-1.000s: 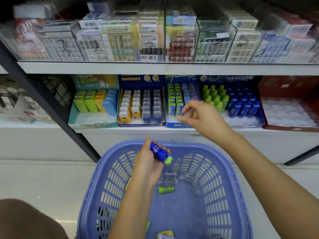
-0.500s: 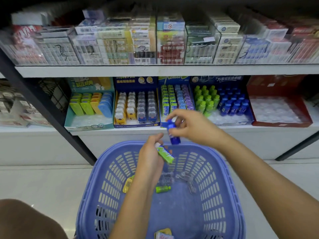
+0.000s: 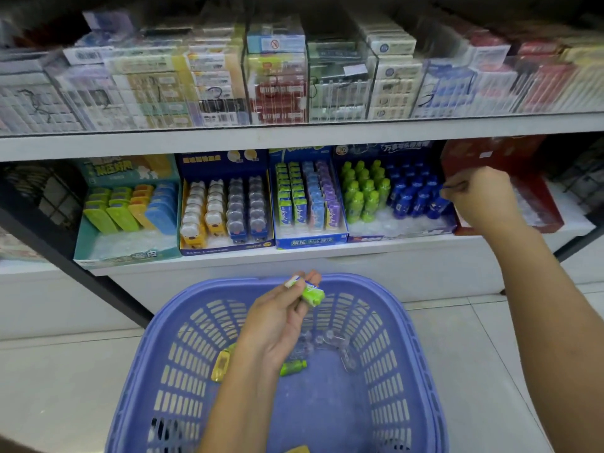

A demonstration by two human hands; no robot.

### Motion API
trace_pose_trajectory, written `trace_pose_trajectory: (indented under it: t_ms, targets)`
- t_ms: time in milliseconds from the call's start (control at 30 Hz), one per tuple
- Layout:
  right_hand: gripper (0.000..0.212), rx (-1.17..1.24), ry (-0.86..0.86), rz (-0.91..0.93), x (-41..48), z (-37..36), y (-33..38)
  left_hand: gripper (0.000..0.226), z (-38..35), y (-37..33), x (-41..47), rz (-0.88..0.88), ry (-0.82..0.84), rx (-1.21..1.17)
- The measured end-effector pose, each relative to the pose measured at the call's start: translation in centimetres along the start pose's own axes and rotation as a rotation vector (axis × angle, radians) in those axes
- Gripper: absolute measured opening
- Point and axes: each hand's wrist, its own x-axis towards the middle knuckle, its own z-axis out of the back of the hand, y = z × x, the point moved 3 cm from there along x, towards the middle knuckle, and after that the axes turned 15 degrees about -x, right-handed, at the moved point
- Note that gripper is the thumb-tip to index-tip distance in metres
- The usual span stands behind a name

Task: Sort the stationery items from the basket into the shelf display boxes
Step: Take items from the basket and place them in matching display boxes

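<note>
Head view: my right hand (image 3: 480, 197) is pinching a blue bottle (image 3: 439, 200) into its matching far-right display box (image 3: 369, 239); my left hand (image 3: 277, 322) is gripping a green packet (image 3: 312, 294) over the basket (image 3: 385, 371), queued next.

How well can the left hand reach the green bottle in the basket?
Probably yes: the left hand is just above the bottle, nothing between, but it grips a green pack.

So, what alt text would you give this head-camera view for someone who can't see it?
A person's right hand holds a blue bottle at the blue row of a shelf display box, while the left hand holds a green pack over a purple basket. A few small items lie in the basket.
</note>
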Motion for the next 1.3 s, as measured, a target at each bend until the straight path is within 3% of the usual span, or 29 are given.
trace_pose_trajectory:
  t_ms: [567, 867, 967, 1067, 1133, 1233, 1300]
  targets:
    - [0.017, -0.160, 0.066, -0.001, 0.2, -0.7, -0.4, 0.023, -0.6, 1.9, -0.3, 0.130, 0.122, 0.209]
    - [0.023, -0.062, 0.164, -0.080, 0.1, -1.4, -0.9, 0.021, -1.2, 1.7, -1.0, 0.081, 0.170, 0.394]
    - [0.032, -0.135, 0.102, -0.094, -1.3, -1.2, 0.6, 0.020, -1.4, 1.7, -1.6, 0.025, 0.202, 0.478]
    - [0.025, 0.007, 0.028, 0.051, -3.7, -0.7, 5.0, 0.015, -1.4, 1.8, -2.0, -0.052, 0.209, 0.557]
    - [0.019, 0.181, 0.229, 0.154, -5.4, -0.4, 8.1, 0.013, -1.2, 1.7, -2.0, -0.130, 0.170, 0.586]
    - [0.024, 0.419, 0.715, 0.311, -8.5, 0.3, 11.8, 0.012, -1.1, 1.3, -1.9, -0.208, 0.137, 0.598]
    - [0.025, 0.443, 0.868, 0.427, -10.3, 0.4, 13.5, 0.013, -1.3, 0.8, -2.0, -0.258, 0.145, 0.602]
